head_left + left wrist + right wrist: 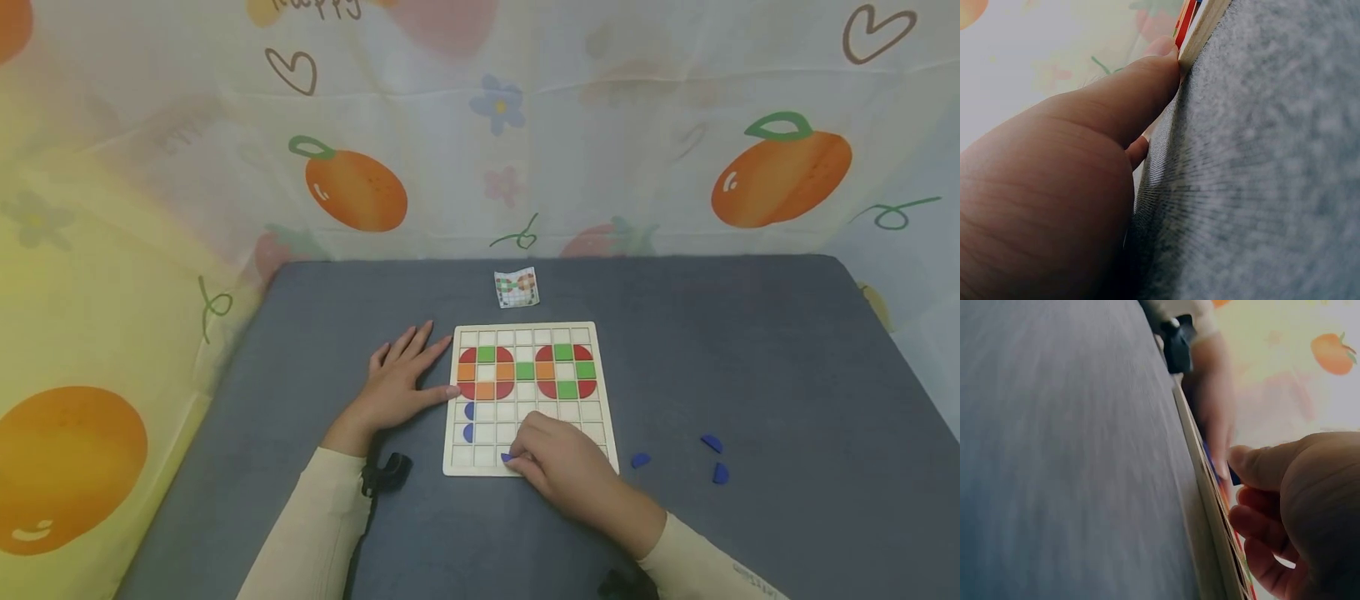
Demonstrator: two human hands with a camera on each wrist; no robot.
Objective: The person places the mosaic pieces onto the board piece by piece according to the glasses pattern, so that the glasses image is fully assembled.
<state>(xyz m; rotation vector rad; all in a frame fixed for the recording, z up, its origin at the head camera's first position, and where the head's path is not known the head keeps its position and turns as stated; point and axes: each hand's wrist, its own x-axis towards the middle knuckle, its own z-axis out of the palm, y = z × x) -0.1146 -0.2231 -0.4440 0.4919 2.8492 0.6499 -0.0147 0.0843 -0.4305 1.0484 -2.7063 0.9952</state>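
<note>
A square wooden grid board (453,462) lies on the table, with red, orange and green pieces filling cells in its upper rows. Two blue half-round pieces (469,432) sit in the left column below them. My right hand (558,462) is over the board's lower part and pinches a blue piece (506,457) between thumb and fingertips. In the right wrist view the dark blue piece (1234,477) shows at the thumb tip. My left hand (397,379) lies spread on the table, its thumb (1141,81) touching the board's left edge.
Several loose blue pieces (720,473) lie on the grey table (787,358) right of the board. Behind the board lies a small printed card (517,288) with a coloured grid pattern. A fruit-printed cloth (450,167) hangs behind the table.
</note>
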